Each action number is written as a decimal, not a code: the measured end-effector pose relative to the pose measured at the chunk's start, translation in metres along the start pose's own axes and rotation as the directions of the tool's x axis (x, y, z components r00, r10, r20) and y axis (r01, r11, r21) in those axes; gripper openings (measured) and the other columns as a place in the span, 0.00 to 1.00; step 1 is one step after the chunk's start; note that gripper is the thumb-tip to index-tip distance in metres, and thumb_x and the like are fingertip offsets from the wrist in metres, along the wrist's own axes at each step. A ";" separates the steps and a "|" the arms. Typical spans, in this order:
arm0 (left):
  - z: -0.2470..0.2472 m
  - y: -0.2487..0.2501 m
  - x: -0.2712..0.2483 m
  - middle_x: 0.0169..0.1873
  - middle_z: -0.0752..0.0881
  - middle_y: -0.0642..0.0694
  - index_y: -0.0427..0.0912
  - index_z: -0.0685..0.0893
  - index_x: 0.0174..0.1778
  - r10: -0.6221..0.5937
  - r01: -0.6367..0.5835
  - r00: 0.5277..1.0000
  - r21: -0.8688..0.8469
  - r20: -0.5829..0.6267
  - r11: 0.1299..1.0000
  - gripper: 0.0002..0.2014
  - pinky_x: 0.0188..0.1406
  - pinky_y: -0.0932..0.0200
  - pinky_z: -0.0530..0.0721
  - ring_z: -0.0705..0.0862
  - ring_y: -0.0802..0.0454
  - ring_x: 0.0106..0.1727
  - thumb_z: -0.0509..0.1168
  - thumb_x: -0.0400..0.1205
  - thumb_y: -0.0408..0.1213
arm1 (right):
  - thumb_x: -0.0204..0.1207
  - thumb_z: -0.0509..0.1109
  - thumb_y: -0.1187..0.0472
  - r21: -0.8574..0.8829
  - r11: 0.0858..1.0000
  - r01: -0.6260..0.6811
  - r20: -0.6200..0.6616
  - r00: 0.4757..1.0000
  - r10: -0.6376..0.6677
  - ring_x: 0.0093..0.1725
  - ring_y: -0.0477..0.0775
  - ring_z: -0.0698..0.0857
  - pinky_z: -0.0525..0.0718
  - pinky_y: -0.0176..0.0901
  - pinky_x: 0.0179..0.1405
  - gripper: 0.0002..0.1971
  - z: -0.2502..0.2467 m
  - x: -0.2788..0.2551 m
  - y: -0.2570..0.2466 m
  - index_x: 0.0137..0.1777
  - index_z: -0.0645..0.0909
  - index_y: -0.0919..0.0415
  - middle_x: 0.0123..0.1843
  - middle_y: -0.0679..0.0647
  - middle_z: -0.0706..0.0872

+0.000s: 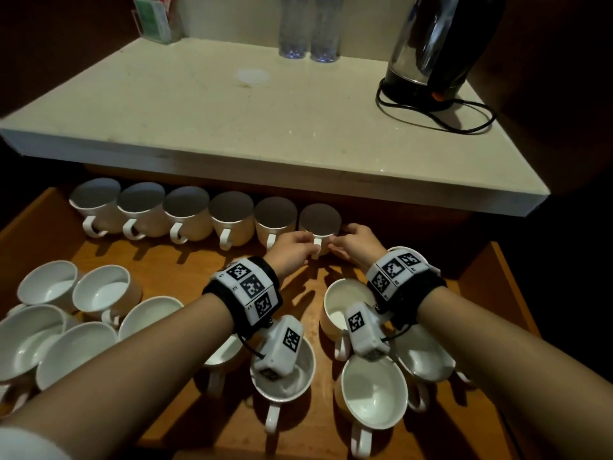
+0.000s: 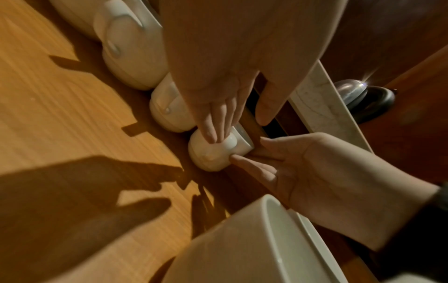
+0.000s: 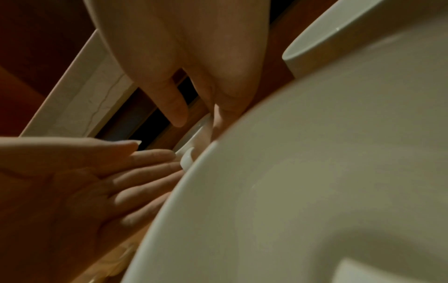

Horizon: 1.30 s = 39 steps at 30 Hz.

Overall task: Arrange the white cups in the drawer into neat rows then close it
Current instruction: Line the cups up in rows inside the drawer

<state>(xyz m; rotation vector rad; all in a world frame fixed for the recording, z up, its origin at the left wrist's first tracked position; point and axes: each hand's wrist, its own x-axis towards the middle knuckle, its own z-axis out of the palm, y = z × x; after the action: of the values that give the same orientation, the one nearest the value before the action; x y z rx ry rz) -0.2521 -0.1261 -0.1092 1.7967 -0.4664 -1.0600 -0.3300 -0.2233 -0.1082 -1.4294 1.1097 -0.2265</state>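
Note:
The wooden drawer (image 1: pixel 199 260) stands open with several white cups in it. A back row of cups (image 1: pixel 185 210) lines its far edge, handles pointing toward me. Both hands flank the rightmost cup (image 1: pixel 320 220) of that row. My left hand (image 1: pixel 292 249) rests straight fingers (image 2: pixel 213 132) on the left side of the cup (image 2: pixel 211 155), thumb apart. My right hand (image 1: pixel 356 240) touches the cup's right side with straight fingers (image 2: pixel 244 160). In the right wrist view only the cup's handle (image 3: pixel 188 159) shows between the two hands.
Loose cups crowd the drawer's front left (image 1: pixel 49 336) and front right (image 1: pixel 371 390), under my forearms. A pale countertop (image 1: pixel 265 104) overhangs the back row; on it stand a kettle (image 1: pixel 431 51) with its cord, two bottles (image 1: pixel 308 28) and a leaflet holder (image 1: pixel 156 18).

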 end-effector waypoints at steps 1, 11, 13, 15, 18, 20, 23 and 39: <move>-0.002 -0.001 0.001 0.68 0.78 0.41 0.38 0.73 0.73 0.005 -0.005 1.000 0.005 -0.006 1.000 0.21 0.63 0.57 0.75 0.77 0.47 0.69 0.61 0.83 0.32 | 0.78 0.64 0.74 0.000 1.000 0.004 0.002 1.000 -0.004 0.65 0.67 0.82 0.79 0.55 0.69 0.23 0.001 0.001 0.000 0.73 0.67 0.75 0.64 0.72 0.81; -0.015 -0.006 -0.004 0.62 0.83 0.39 0.37 0.80 0.65 0.027 -0.026 0.995 0.015 -0.092 1.000 0.15 0.56 0.57 0.78 0.82 0.47 0.64 0.59 0.83 0.30 | 0.79 0.65 0.72 0.105 0.994 -0.039 0.000 0.999 0.039 0.67 0.62 0.82 0.79 0.51 0.69 0.33 0.003 0.002 -0.001 0.81 0.54 0.69 0.70 0.70 0.77; -0.016 -0.005 -0.007 0.60 0.84 0.40 0.37 0.81 0.63 0.028 -0.028 0.994 0.005 -0.106 1.000 0.13 0.50 0.60 0.79 0.82 0.48 0.62 0.59 0.84 0.30 | 0.79 0.66 0.70 0.109 0.993 -0.043 0.001 0.999 0.043 0.68 0.62 0.81 0.79 0.50 0.69 0.35 0.004 0.001 -0.001 0.82 0.53 0.69 0.71 0.70 0.76; -0.017 -0.003 -0.009 0.58 0.85 0.40 0.37 0.83 0.60 0.038 -0.037 0.993 0.008 -0.116 0.999 0.12 0.46 0.64 0.78 0.83 0.49 0.58 0.59 0.83 0.30 | 0.80 0.65 0.71 0.097 0.995 -0.033 0.005 0.999 0.032 0.69 0.63 0.80 0.78 0.50 0.70 0.33 0.003 -0.001 -0.002 0.81 0.54 0.70 0.71 0.70 0.75; -0.019 0.004 -0.011 0.47 0.86 0.42 0.37 0.83 0.56 0.052 -0.050 0.993 0.022 -0.110 0.999 0.10 0.38 0.67 0.77 0.83 0.55 0.43 0.59 0.83 0.29 | 0.80 0.63 0.72 0.071 0.997 -0.021 0.014 1.000 0.020 0.69 0.64 0.80 0.78 0.53 0.71 0.29 -0.001 -0.007 -0.004 0.79 0.59 0.70 0.69 0.70 0.78; -0.019 0.011 -0.012 0.38 0.84 0.45 0.33 0.83 0.57 0.068 -0.066 0.991 0.019 -0.113 0.998 0.11 0.30 0.70 0.77 0.80 0.57 0.35 0.58 0.83 0.27 | 0.81 0.63 0.71 0.082 0.996 -0.036 0.024 0.999 0.034 0.68 0.64 0.81 0.79 0.52 0.69 0.27 -0.008 -0.010 -0.005 0.79 0.61 0.70 0.68 0.69 0.79; -0.012 0.024 -0.015 0.36 0.83 0.44 0.32 0.82 0.55 0.088 -0.088 0.993 0.006 -0.075 0.996 0.10 0.21 0.73 0.77 0.79 0.55 0.32 0.56 0.84 0.27 | 0.82 0.61 0.71 0.099 0.995 -0.017 0.003 1.000 0.017 0.58 0.64 0.86 0.84 0.44 0.48 0.20 -0.029 -0.018 -0.008 0.73 0.68 0.72 0.61 0.66 0.82; 0.075 0.045 -0.004 0.36 0.79 0.42 0.39 0.78 0.39 -0.016 -0.025 0.980 0.205 0.196 0.978 0.07 0.30 0.60 0.74 0.78 0.49 0.31 0.61 0.83 0.31 | 0.81 0.58 0.74 0.028 0.998 -0.050 -0.380 0.923 0.057 0.30 0.54 0.80 0.82 0.40 0.32 0.10 -0.144 -0.048 0.033 0.53 0.81 0.76 0.32 0.61 0.80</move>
<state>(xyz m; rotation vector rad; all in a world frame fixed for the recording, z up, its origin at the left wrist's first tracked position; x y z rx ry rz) -0.3105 -0.1849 -0.0796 1.8773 -0.7236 -1.2301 -0.4732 -0.2779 -0.0810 -1.3694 1.4570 -0.4908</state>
